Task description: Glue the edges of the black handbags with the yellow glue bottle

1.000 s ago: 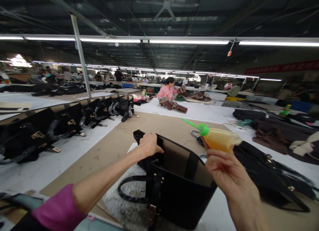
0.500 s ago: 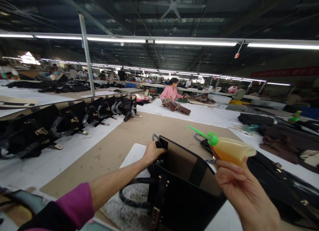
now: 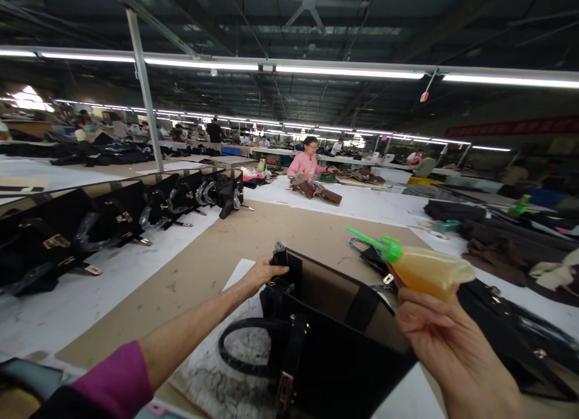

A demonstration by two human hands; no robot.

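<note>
A black handbag (image 3: 344, 352) lies in front of me, its open mouth showing a tan-brown lining. My left hand (image 3: 265, 273) is closed on the bag's far left edge, near a plastic-wrapped handle. Another handle (image 3: 246, 328) with gold-coloured fittings hangs off the near side. Above the bag's right side, my right hand (image 3: 434, 322) grips a soft translucent squeeze bottle (image 3: 429, 271). The bottle holds yellowish liquid, and its green cap and thin spout point left, apart from the bag.
A row of black handbags (image 3: 113, 220) stands along the left. More black bag pieces (image 3: 511, 328) lie at right, beside dark folded cloth (image 3: 493, 256). Across the table a person in pink (image 3: 306, 163) works near brown pieces (image 3: 315, 189). Brown paper (image 3: 194, 256) covers part of the white table.
The view has shifted slightly. My left hand still grips the bag's edge, a little further left in view. The squeeze bottle stays raised in my right hand, slightly further right.
</note>
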